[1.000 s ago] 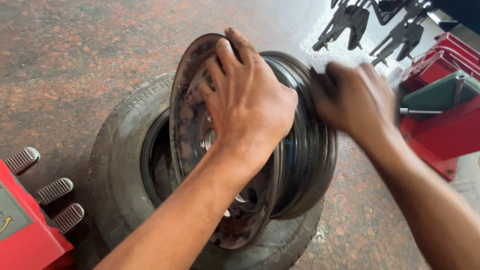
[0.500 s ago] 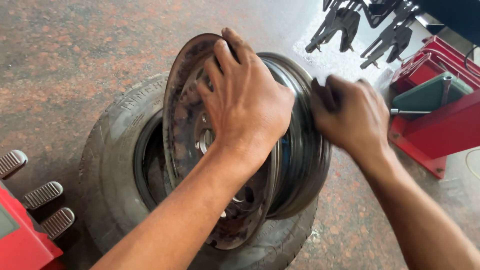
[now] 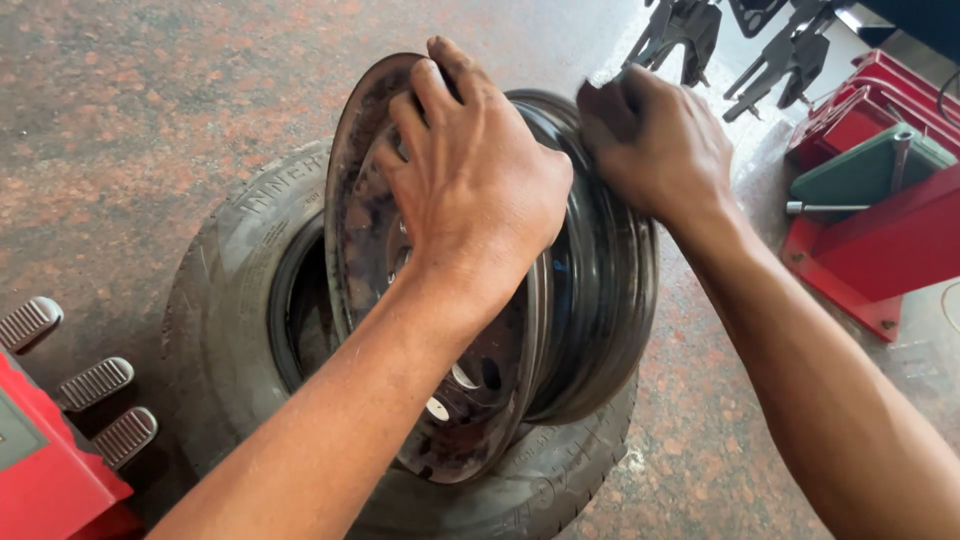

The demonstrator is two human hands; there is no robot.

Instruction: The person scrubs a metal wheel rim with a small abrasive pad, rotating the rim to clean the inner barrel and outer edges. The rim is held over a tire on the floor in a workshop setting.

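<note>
A dark, rusty steel wheel rim (image 3: 590,330) stands on edge on top of a black tyre (image 3: 225,300) that lies flat on the floor. My left hand (image 3: 470,180) grips the near rusty flange of the rim at its top, fingers curled over the edge. My right hand (image 3: 660,140) is closed on the far upper edge of the rim, pressing something small and dark against it; what it holds I cannot make out.
A red machine with three ribbed metal pedals (image 3: 95,385) sits at lower left. A red and green machine base (image 3: 870,200) stands at right. Black metal clamp jaws (image 3: 740,40) lie at the top. The floor is speckled reddish stone.
My right hand has slid up along the far edge of the rim toward its top. My left hand has kept its grip on the near flange.
</note>
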